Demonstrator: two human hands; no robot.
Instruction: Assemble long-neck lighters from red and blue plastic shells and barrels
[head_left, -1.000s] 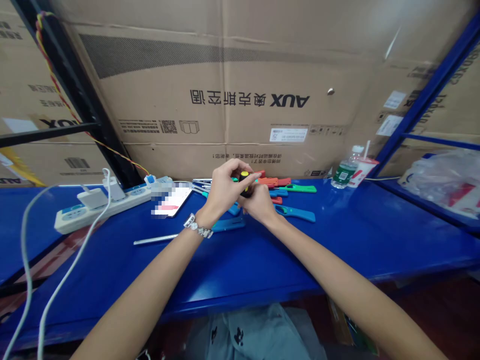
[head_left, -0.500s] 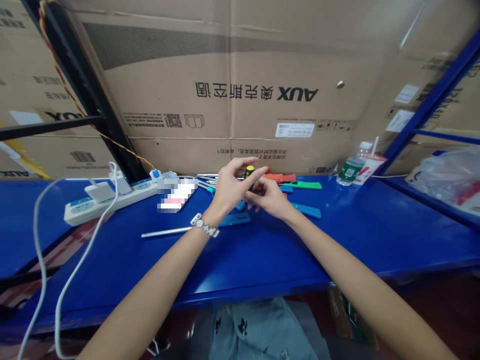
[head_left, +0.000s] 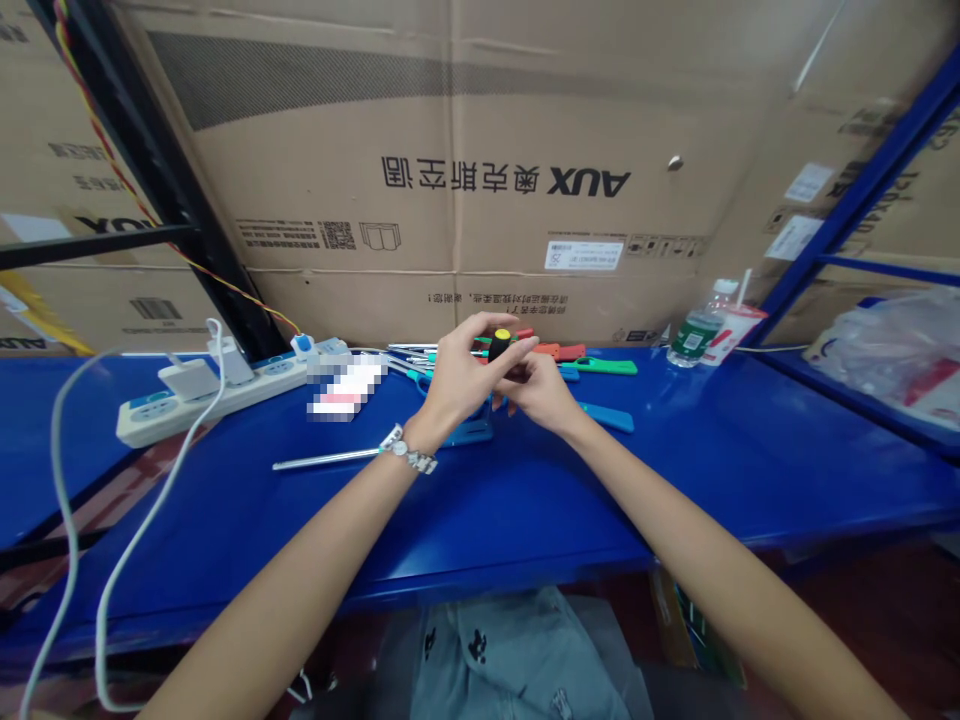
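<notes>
Over the back middle of the blue table (head_left: 450,530), my two hands meet. My left hand (head_left: 461,372), with a watch-like bracelet (head_left: 407,450) at its wrist, is closed around an upright black screwdriver handle (head_left: 499,345) with a yellow end. Just below and to the right, my right hand (head_left: 546,398) is closed, its fingertips bent together under the handle; what they pinch is hidden. Beneath my left hand lies a blue-handled tool (head_left: 471,432) with a long metal rod (head_left: 322,460). Behind my hands are several similar tools, among them green (head_left: 604,367) and orange-red (head_left: 566,352) ones.
On the left, a white power strip (head_left: 217,395) carries plugged-in chargers and trailing white cables (head_left: 161,510). A pixelated flat object (head_left: 349,388) lies beside it. To the right stand a bottle (head_left: 694,335) and a cup with a straw (head_left: 731,335). A large cardboard box (head_left: 480,120) backs the table.
The view has shifted slightly. The black handle shows a little more above my left hand, its yellow end tilted more toward me. Both hands stay together.
</notes>
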